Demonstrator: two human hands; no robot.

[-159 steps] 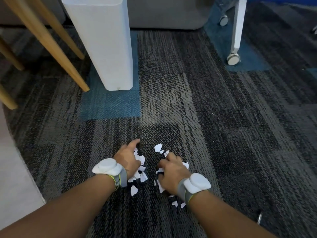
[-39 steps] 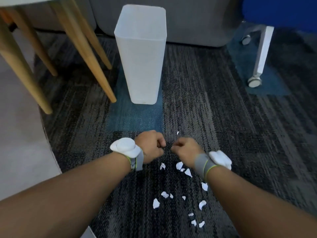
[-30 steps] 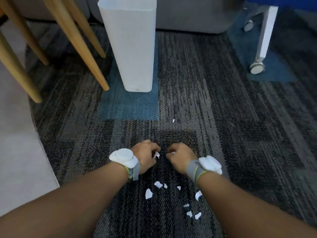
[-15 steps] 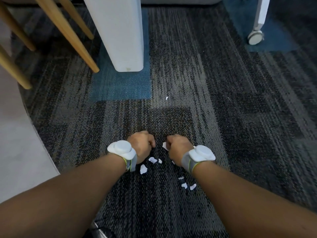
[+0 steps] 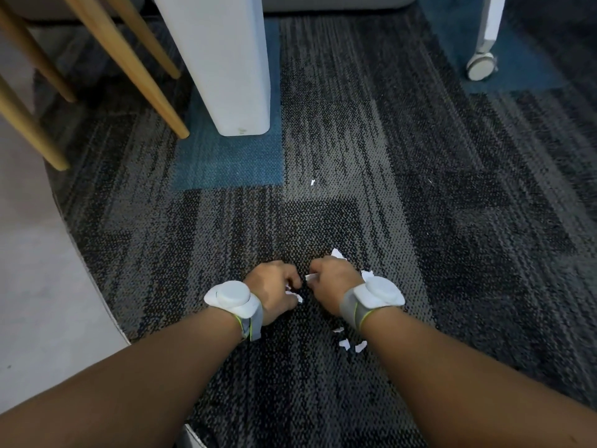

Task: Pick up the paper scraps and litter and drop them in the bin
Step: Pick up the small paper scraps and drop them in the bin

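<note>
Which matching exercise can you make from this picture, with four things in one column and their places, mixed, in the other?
Things:
1. white bin
2. lone paper scrap
3. caster wheel
4. wooden legs

Places:
A. top right corner
B. top left, slanted
C. alone on the grey carpet, near the picture's middle
D. upright at the top, left of centre

Pairs: 1-D, 2-C, 3-A, 4-B

I see left hand (image 5: 273, 292) and right hand (image 5: 329, 284) now fisted round paper scraps (image 5: 345, 344) — loose pile down to a few bits.
</note>
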